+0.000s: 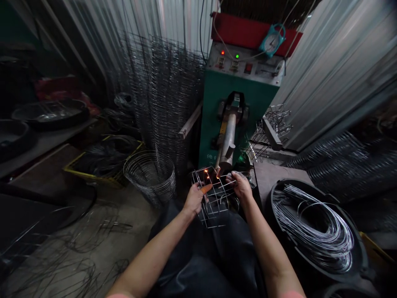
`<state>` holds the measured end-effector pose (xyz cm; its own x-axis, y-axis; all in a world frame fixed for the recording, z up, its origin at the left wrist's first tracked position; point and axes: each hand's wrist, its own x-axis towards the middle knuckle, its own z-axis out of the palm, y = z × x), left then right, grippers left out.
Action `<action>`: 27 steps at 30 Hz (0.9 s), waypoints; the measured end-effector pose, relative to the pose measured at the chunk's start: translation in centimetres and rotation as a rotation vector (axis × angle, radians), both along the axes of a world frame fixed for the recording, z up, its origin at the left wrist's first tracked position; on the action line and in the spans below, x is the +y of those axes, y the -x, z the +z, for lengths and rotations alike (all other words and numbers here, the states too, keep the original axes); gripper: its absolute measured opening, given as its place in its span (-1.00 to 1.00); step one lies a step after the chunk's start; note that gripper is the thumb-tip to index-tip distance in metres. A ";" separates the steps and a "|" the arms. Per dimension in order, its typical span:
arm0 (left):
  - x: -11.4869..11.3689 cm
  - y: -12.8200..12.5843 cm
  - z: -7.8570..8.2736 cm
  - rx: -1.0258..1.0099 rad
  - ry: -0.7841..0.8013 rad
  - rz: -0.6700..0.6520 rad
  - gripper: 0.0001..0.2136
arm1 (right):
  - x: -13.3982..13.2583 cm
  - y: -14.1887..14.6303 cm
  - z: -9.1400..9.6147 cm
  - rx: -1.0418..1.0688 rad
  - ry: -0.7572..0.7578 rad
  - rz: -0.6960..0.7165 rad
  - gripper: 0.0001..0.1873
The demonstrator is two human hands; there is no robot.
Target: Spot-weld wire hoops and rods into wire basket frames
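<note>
My left hand (194, 199) is closed on the left side of a small wire grid frame (214, 202), with an orange covering on its thumb. The frame is tilted under the electrode arm (228, 142) of a green spot welder (208, 120). Small orange sparks glow at the electrode tip (218, 171) and at the frame's far edge. On the right, my right hand (240, 185) pinches a thin wire (228, 176) by the tip; I cannot tell whether that wire is loose or part of the frame.
A black tub (276, 231) with coiled wire (328, 231) stands at right. Tall stacks of wire mesh (169, 91) rise behind a round wire basket (150, 178). At left are a yellow crate (93, 176) and wire scraps (93, 231) on the floor. A teal clock (273, 41) hangs atop the welder.
</note>
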<state>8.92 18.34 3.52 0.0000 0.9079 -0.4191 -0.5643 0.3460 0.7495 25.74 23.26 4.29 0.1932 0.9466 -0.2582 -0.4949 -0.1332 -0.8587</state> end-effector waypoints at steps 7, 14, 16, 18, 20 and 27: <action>0.0 -0.1 -0.4 -0.045 -0.047 0.048 -0.47 | -0.7 -1.0 0.3 -0.037 0.041 0.152 -0.61; 0.1 -0.5 -0.7 -0.104 -0.089 0.126 -0.46 | 0.4 -1.4 0.1 -0.001 0.016 0.136 -0.61; 0.2 -0.5 -0.7 -0.109 -0.088 0.145 -0.48 | 0.7 -1.2 0.0 0.008 0.008 0.136 -0.64; 0.3 -0.4 -0.5 -0.113 -0.086 0.159 -0.49 | 1.0 -0.9 -0.1 0.017 0.011 0.125 -0.66; 0.5 -0.3 -0.4 -0.114 -0.083 0.167 -0.49 | 1.4 -0.7 -0.3 0.019 0.022 0.105 -0.68; 1.2 0.0 -0.1 -0.136 -0.079 0.186 -0.52 | 2.6 -0.7 -1.2 0.012 -0.005 0.092 -0.65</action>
